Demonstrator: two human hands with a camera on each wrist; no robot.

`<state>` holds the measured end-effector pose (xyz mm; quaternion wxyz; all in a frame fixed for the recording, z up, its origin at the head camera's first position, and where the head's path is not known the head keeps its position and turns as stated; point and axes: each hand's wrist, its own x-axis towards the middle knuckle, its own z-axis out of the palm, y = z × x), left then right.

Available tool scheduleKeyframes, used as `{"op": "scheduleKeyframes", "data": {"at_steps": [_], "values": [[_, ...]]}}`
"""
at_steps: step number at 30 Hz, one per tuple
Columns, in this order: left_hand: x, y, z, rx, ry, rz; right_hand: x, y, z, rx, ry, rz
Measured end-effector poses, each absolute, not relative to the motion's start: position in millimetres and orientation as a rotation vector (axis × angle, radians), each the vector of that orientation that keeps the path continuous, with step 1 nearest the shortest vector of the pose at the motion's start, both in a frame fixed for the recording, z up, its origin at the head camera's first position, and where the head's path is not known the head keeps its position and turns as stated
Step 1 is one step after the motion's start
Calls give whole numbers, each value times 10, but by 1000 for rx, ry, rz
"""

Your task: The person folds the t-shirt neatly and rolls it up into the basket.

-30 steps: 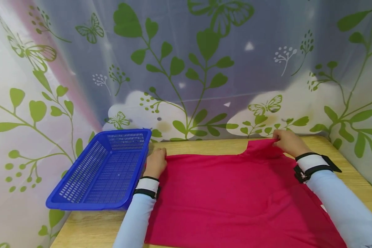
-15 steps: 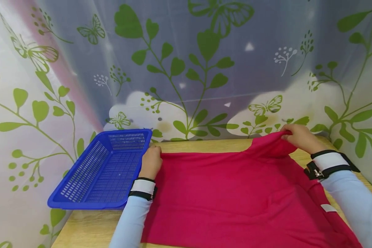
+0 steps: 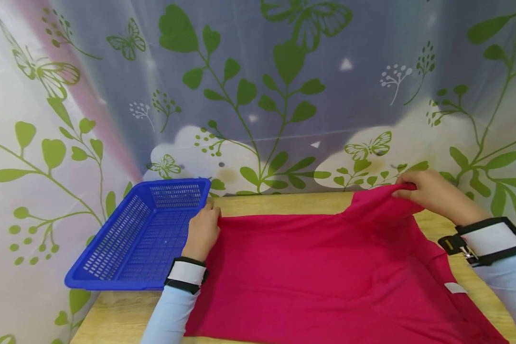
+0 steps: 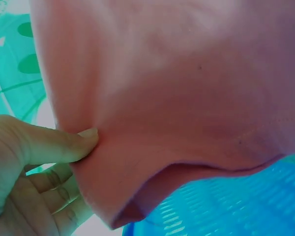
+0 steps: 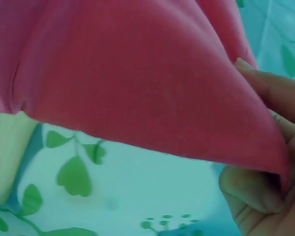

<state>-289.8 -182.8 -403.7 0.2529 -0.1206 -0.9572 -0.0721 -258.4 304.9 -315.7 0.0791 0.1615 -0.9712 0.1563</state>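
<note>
A crimson T-shirt [image 3: 309,267] lies spread on the wooden table, with a small white tag [image 3: 456,287] along its right side. My left hand [image 3: 203,231] pinches its far left corner beside the basket; in the left wrist view, the thumb presses on the cloth near the hem [image 4: 152,196]. At the far right, my right hand [image 3: 430,196] holds the end of what looks like a sleeve [image 3: 380,203], lifted a little off the table. The right wrist view has that fabric [image 5: 137,98] gripped between thumb and fingers.
A blue plastic basket [image 3: 155,246] with perforated walls stands left of the shirt, close against my left hand. Wooden tabletop [image 3: 279,202] shows along the back edge. Behind hangs a curtain [image 3: 249,95] printed with leaves and butterflies.
My right hand has moved right and slightly up, drawing the sleeve end outward. My left hand has shifted left toward the basket with its corner. The white tag is now more exposed.
</note>
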Motion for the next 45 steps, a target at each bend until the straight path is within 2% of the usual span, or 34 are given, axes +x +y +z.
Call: {"op": "scheduleKeyframes", "data": {"at_steps": [10, 21, 24, 34, 45], "values": [[-2620, -1889, -4068, -390, -2594, -146, -2112, 2883, -3116, 488, -2934, 441], [-2301, -1928, -4355, -488, -2572, -119, -1582, 2834, -3501, 597, -2948, 463], [-2225, -1957, -4466, -515, -2568, -101, -1447, 2871, -3686, 648, -3000, 590], [-2073, -2137, -4703, -524, -2666, -118, -1181, 3044, -4350, 1121, -2955, 1126], [-1977, -2202, -4680, -532, -2784, -127, -1136, 2854, -4715, 1233, -3009, 1615]]}}
